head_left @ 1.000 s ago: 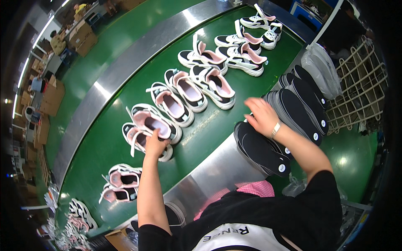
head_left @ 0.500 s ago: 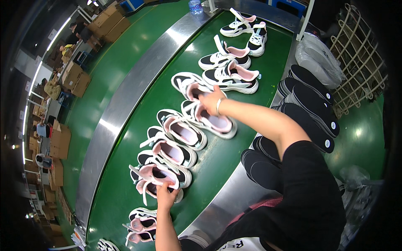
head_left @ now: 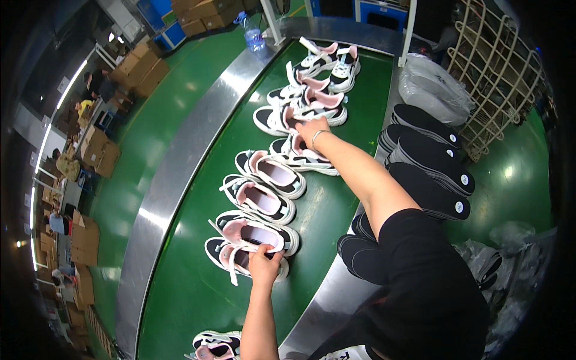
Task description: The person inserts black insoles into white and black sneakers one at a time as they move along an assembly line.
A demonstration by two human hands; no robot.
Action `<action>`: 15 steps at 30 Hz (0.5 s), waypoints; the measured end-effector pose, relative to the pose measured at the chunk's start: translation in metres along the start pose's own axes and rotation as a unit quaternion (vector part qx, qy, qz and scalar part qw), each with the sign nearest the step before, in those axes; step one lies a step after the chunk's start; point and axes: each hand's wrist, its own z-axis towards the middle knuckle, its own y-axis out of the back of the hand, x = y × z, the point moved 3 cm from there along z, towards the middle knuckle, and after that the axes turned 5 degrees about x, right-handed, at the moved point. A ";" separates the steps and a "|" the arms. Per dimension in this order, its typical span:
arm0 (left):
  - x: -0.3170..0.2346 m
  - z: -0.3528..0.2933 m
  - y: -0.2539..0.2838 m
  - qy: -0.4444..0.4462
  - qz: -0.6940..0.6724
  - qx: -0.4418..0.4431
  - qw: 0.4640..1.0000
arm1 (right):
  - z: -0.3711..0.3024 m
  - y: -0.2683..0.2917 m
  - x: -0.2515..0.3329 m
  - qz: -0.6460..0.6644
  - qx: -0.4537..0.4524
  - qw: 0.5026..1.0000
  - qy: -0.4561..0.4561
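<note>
White, black and pink sneakers lie in a row along a green conveyor belt (head_left: 198, 258). My left hand (head_left: 264, 264) is closed on the heel of a near sneaker (head_left: 231, 227), thumb and fingers pinching its collar. A pale insole shows inside that shoe, and another sneaker (head_left: 217, 251) lies against it. Farther up, my right hand (head_left: 312, 129) bends over the heel of a sneaker (head_left: 268, 121), its fingertips hidden in the opening. Just nearer than it, partly behind my right forearm, sits a sneaker (head_left: 294, 157). Two more sneakers (head_left: 273, 173) (head_left: 261, 201) lie between my hands.
Stacks of black insoles (head_left: 429, 150) lie along the belt's right metal edge. Past them are a plastic-wrapped bundle (head_left: 433, 90) and a wire rack (head_left: 495, 60). A water bottle (head_left: 254, 39) stands on the left metal rim (head_left: 174, 174). Cartons (head_left: 84, 237) and people are far left.
My right hand and its sneaker have moved away, up against the far shoes. My left hand remains on a sneaker's heel, whose pale insole is now visible. The view has shifted.
</note>
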 end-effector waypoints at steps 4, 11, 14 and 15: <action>-0.004 0.000 -0.001 0.028 0.033 -0.008 0.999 | -0.045 0.011 -0.010 0.033 -0.040 0.999 0.003; -0.018 -0.037 0.015 0.051 0.172 -0.067 0.981 | -0.274 0.047 0.010 0.078 -0.113 0.917 0.374; -0.027 -0.079 0.014 -0.127 0.162 -0.190 0.960 | -0.390 0.037 -0.011 0.170 -0.045 0.889 0.422; -0.036 -0.099 0.008 -0.179 0.140 -0.198 0.954 | -0.424 0.025 -0.025 0.229 0.003 0.895 0.384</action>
